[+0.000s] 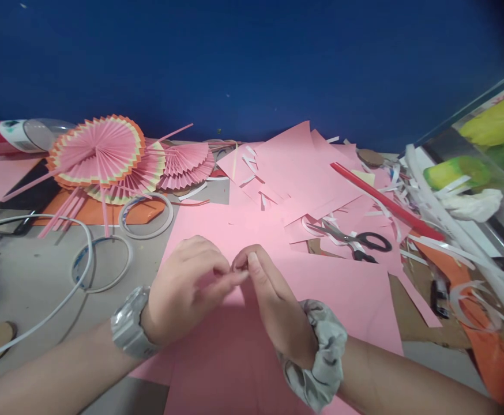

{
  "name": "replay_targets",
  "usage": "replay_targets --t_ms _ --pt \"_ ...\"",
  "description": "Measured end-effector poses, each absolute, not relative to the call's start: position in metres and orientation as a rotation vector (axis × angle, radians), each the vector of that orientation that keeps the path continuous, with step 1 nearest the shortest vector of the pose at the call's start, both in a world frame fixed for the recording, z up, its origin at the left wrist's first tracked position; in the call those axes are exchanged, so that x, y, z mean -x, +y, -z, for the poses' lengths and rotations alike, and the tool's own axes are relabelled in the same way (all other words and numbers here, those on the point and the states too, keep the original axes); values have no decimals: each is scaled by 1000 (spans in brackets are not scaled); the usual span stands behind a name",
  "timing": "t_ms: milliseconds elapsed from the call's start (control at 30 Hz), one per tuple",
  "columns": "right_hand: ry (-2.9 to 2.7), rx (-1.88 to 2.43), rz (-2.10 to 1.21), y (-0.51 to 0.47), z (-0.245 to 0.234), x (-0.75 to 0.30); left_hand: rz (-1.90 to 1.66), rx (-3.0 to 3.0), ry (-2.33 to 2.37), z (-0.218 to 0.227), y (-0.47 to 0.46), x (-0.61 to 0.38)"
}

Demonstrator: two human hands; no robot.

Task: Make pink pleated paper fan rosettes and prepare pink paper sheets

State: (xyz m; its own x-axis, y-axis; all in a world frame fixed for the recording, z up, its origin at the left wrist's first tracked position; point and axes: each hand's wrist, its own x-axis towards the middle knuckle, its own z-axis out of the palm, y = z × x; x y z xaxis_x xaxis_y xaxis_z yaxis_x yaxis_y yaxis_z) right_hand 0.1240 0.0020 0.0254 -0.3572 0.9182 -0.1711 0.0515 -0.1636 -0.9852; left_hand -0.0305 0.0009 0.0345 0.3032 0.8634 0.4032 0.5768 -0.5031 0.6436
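The left hand (187,282) and the right hand (271,288) meet at bent thumbs and fingertips; whether anything is pinched between them is too blurred to tell. Just below lies pink paper (358,300), plain, smooth and flat, in overlapping sheets with the hands' shadow on it. Both forearms slant in from the near corners, wrists angled toward each other; a watch (133,323) circles the left, a scrunchie (330,357) the right. The paper's left edge slants away from the person, leaning right; its near end runs out of view, so its long axis cannot be told. Scissors (349,237) lie beyond the right hand, blades leftward; tape rolls (169,219) and pleated fans (96,150) lie beyond the left.
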Motion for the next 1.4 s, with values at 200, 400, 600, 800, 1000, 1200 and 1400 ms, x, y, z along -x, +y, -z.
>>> replay_targets --t_ms 200,400,600,800,1000,1200,1400 --pt "-1413 1129 -1608 1 -23 -125 -1112 -1844 1443 -23 12 38" --pt "-1512 1177 -1582 17 -26 -134 -1249 -1482 1496 -16 17 41" --pt "-2260 1502 -1048 53 -56 -169 -1327 -1435 1412 -8 25 42" --pt "-2673 1592 -685 55 -51 -180 -1308 -1362 1258 -3 25 37" --pt "-2785 1439 -968 64 -66 -180 -1270 -1291 1296 -11 24 39" --pt "-2571 1351 -1369 85 -92 -210 -1351 -908 1026 -11 23 45" --pt "-2071 1490 -1027 98 -89 -237 -1332 -844 931 -14 13 42"
